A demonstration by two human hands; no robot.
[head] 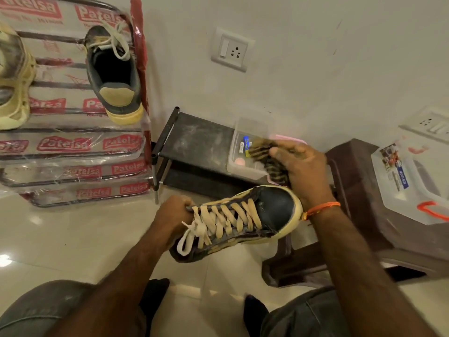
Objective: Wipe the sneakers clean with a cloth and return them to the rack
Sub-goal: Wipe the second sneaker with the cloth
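Note:
A black sneaker [272,210] with cream laces and a yellowed sole is held in the air above the floor, toe pointing right. My left hand [173,216] grips it at the collar, near the tied laces. My right hand [303,170] holds a dark striped cloth [263,154] just beyond the toe, the wrist touching the toe's rim. Its matching sneaker [114,76] sits on the top shelf of the plastic-wrapped metal rack [73,144] at the left.
A cream shoe [12,81] sits on the rack's left edge. A low black shelf [194,144] carries a clear box [243,152] by the wall. A brown stool [352,203] at the right holds a clear container [401,186]. My knees fill the bottom.

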